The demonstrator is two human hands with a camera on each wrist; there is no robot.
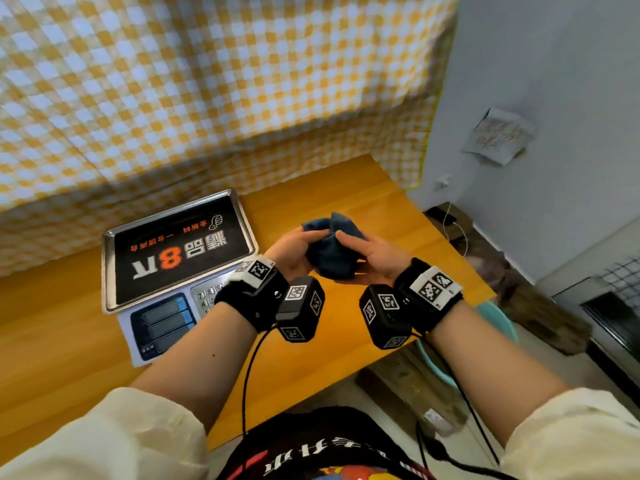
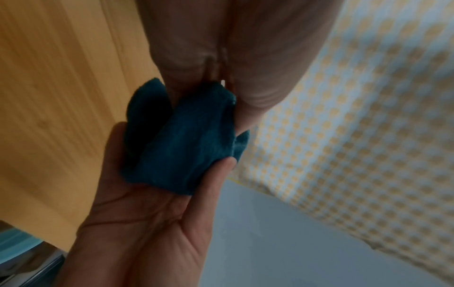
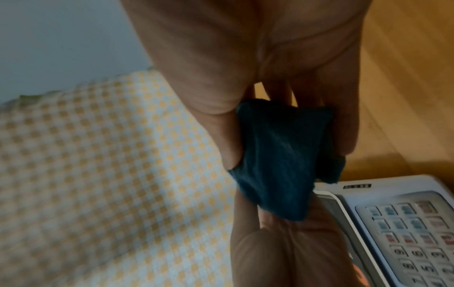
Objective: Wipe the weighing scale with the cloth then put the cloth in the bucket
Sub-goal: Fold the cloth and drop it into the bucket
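A bunched dark blue cloth [image 1: 330, 252] is held above the wooden table [image 1: 346, 188] between my two hands. My left hand [image 1: 299, 249] grips its left side and my right hand [image 1: 369, 252] grips its right side. In the left wrist view the cloth [image 2: 179, 139] sits between my left hand's fingers [image 2: 221, 77] and my right hand [image 2: 152, 203], whose thumb presses on it. The right wrist view shows the cloth [image 3: 277, 159] pinched the same way. The weighing scale [image 1: 173, 251], a steel pan with a black sticker, stands just left of my hands. A light blue bucket [image 1: 500, 318] is on the floor, right of the table.
A yellow and white checked cloth [image 1: 207, 81] hangs behind the table. The scale's keypad [image 3: 412, 233] faces me. Wooden planks [image 1: 408, 386] lie on the floor by the bucket, and a white cable [image 1: 457, 230] runs along the grey wall.
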